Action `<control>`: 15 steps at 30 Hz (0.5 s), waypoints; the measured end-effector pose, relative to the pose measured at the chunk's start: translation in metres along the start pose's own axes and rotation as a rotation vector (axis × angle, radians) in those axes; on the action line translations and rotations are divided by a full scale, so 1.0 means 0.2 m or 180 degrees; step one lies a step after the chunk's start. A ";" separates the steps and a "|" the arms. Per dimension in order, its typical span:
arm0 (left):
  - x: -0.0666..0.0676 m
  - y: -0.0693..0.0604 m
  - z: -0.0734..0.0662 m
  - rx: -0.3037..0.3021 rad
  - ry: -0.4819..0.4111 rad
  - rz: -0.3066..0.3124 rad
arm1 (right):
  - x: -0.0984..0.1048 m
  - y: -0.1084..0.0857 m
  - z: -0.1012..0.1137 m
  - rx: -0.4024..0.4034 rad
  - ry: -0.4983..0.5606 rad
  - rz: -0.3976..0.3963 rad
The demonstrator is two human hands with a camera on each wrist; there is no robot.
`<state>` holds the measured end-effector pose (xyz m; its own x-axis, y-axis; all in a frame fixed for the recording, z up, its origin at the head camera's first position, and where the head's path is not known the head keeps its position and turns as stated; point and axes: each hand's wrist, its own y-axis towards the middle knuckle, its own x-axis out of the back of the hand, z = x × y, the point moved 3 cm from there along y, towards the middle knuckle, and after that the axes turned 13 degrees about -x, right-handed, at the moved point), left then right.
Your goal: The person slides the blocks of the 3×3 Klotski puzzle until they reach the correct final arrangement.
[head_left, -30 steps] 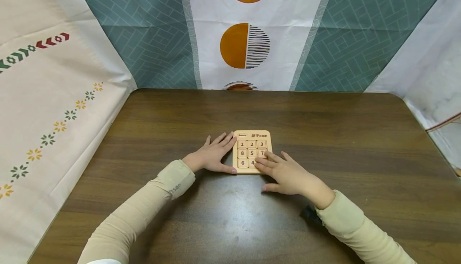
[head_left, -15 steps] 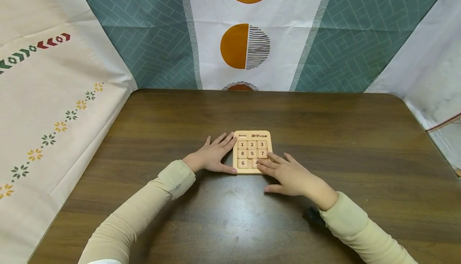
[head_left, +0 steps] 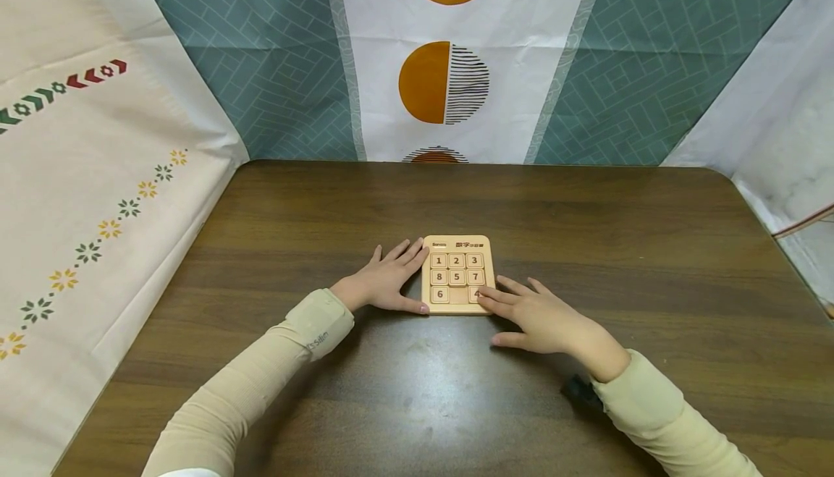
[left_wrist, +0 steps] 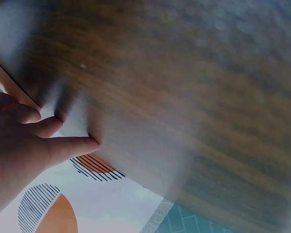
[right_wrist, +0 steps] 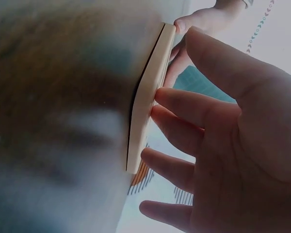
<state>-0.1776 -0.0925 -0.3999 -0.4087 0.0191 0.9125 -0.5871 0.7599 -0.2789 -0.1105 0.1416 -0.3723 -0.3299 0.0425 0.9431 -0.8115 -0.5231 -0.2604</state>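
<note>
Farthest left, well beyond the left fingers, hangs a pale cloth (head_left: pixel 65 238) with a row of printed flowers. A beige left sleeve (head_left: pixel 234 390) runs up to a cuff (head_left: pixel 321 323), then the left hand (head_left: pixel 386 280), its fingers spread and its thumb held well away from them. The nearest fingertips touch the upper left edge of the number board (head_left: pixel 459 310), the thumb tip its lower left corner; the outer fingertips, farther left, meet the worktop (head_left: pixel 365 205).

The board lies flat between the two hands' fingers, just right of the left ones. Closest to those are tile 1 (head_left: pixel 439 260), tile 8 (head_left: pixel 439 277) and tile 6 (head_left: pixel 440 294), going down. Next come tile 2 (head_left: pixel 456 260) and tile 5 (head_left: pixel 457 276), with a vacant slot below (the only one in the grid). Nearest the right fingers stand tile 3 (head_left: pixel 474 260), tile 7 (head_left: pixel 475 276) and, partly under a fingertip, tile 4 (head_left: pixel 474 294) in the lower right corner.

The right hand (head_left: pixel 544 320) reaches in from the right, fingers apart and pinching nothing, thumb clear of the board. Behind its fingers, under the wrist, sits a dark object (head_left: pixel 580 390) (too shadowed to name), beside the right sleeve (head_left: pixel 684 433).
</note>
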 end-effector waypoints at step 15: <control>0.00 0.00 0.00 -0.0010 0.0006 -0.0003 | 0.03 0.07 0.09 0.0168 -0.0047 -0.0061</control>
<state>-0.1775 -0.0930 -0.4002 -0.4068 0.0198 0.9133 -0.5851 0.7621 -0.2772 -0.1153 0.1183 -0.3668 -0.3070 0.0405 0.9509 -0.7910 -0.5665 -0.2312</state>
